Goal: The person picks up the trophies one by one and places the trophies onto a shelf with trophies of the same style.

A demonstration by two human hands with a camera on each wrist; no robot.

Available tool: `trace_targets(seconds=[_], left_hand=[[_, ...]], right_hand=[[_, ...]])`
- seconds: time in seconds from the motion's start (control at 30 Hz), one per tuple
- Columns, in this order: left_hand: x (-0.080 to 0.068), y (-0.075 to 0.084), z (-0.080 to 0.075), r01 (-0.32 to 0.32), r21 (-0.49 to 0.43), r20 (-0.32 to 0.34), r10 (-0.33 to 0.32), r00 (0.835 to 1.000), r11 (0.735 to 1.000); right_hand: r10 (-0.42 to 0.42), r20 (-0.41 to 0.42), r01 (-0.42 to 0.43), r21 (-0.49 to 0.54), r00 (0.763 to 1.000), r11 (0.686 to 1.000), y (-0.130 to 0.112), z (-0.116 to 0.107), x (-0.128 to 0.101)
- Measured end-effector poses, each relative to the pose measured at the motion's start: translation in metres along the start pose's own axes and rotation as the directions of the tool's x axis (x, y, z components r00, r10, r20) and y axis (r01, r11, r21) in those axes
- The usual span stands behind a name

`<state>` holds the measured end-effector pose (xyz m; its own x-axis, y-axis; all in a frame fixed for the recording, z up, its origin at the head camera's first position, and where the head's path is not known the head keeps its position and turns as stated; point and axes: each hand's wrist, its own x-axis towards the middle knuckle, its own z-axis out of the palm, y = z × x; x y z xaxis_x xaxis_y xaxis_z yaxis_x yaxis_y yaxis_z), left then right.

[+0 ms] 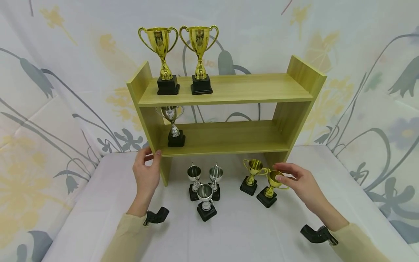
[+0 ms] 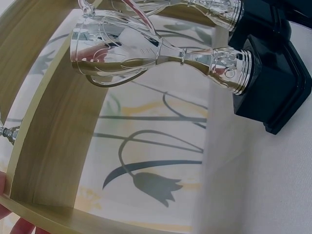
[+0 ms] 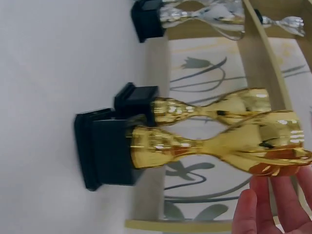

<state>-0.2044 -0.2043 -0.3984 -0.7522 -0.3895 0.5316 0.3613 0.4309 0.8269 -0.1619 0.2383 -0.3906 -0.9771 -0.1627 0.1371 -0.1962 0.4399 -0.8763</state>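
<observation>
Two small gold trophies sit on the white table by the shelf unit's [image 1: 296,78] right leg; right hand [image 1: 302,185] is at the nearer one, the small gold cup [image 1: 271,187], fingertips touching its rim/handle w/ fingers only lightly bent, not clamped round it. Wrist view agrees: fingertips [image 3: 265,209] beside the bowl, no wrap. Second gold cup [image 1: 251,176] stands just beside, handles nearly touching, so little room btwn them. Left hand [image 1: 146,171] grips the shelf's left side panel at the lower board, thumb in front, fingers curled round the edge. Judgement: cup looks light, prob. thin plated plastic or metal on a black block base [image 3: 105,148], top-heavy-ish, shiny and thus slippery; handles look thin and likely the weak spot. Better hold is the narrow stem above the base, or pinch across the bowl, rather than lifting by one handle. Base is flat and square, should stand steady. Three silver cups [image 1: 204,194] cluster near table centre, well apart from right hand. One silver cup [image 1: 173,125] on lower shelf, two tall gold trophies [image 1: 180,58] on top.
</observation>
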Motion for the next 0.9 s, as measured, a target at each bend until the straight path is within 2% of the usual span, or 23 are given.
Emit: trace_targets(seconds=[0.17,0.37,0.67,0.77,0.9], left_hand=[[0.001,0.000,0.001,0.002,-0.007,0.013,-0.002,1.000,1.000],[0.000,0.001,-0.001,0.024,-0.001,0.003,-0.024,1.000,1.000],[-0.001,0.001,-0.002,0.026,0.013,0.008,-0.026,1.000,1.000],[-0.002,0.001,-0.002,0.025,0.007,0.006,-0.025,1.000,1.000],[-0.001,0.001,-0.002,0.020,0.001,0.005,-0.020,1.000,1.000]], right_hand=[[-0.005,-0.015,0.005,0.018,1.000,1.000,0.012,0.007,-0.006],[0.059,-0.013,-0.058,0.026,0.998,0.998,0.019,0.012,-0.008],[0.072,-0.023,-0.068,0.124,0.997,0.990,0.029,0.021,-0.009],[0.087,-0.006,-0.086,0.121,0.996,0.989,0.033,0.024,-0.009],[0.113,-0.003,-0.112,0.065,0.994,0.992,0.037,0.026,-0.008]])
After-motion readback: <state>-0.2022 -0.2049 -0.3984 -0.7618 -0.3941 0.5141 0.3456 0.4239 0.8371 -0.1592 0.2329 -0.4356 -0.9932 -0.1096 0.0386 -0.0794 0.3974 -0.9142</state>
